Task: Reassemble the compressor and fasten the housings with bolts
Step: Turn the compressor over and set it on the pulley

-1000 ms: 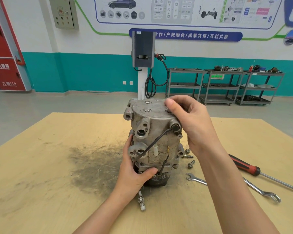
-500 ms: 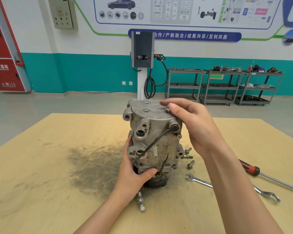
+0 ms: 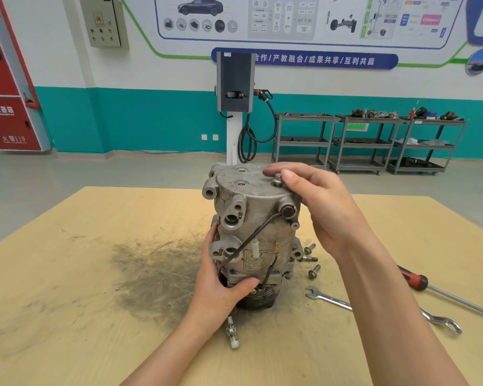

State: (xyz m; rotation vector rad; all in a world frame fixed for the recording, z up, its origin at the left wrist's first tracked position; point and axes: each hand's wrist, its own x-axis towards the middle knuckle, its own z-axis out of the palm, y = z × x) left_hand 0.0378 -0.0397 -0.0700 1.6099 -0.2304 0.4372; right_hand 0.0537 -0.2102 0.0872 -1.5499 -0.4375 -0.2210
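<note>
Head view, near to far. At 6 o'clock of the compressor (image 3: pixel 253 235), a small connector plug (image 3: pixel 232 332) lying on the table (image 3: pixel 67 316). Left hand (image 3: pixel 221 285) wrapped round the lower housing, steadying it upright at table centre. At 3 to 4 o'clock, loose bolts (image 3: pixel 310 260), a wrench (image 3: pixel 379 309), a screwdriver (image 3: pixel 441 291). Right hand (image 3: pixel 315 207) at the top cover, fingertips pinching a bolt (image 3: pixel 278 178) seated in its hole. Risk, judged: cross-threading if started tilted; toppling if the lower grip slackens.

White-and-teal wall (image 3: pixel 151 118), grey floor (image 3: pixel 95 174), grey shelving carts (image 3: pixel 360 143), and a red cabinet (image 3: pixel 9 107).
</note>
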